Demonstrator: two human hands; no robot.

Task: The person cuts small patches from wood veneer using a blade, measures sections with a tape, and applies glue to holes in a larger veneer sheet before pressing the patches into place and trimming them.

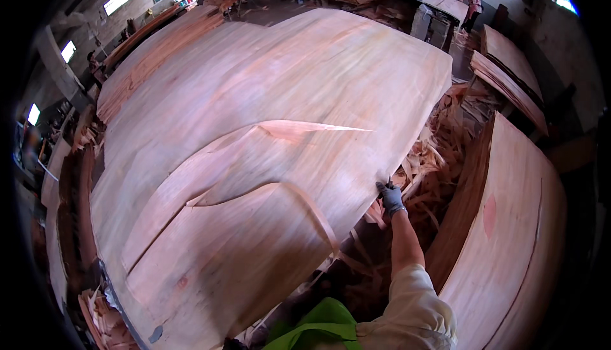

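The right hand [390,198], gloved in grey, has its fingers pinched on the right edge of the big veneer sheet [267,146], at about four o'clock from the sheet's middle; the left hand is out of view. The sheet lies spread over the stack on the counter, filling the centre of the view, with a long curved split [254,188] and a torn flap [299,130] near its middle. It looks light, thin, floppy and easy to tear along the grain, so an intact edge well clear of the split seems the safest hold.
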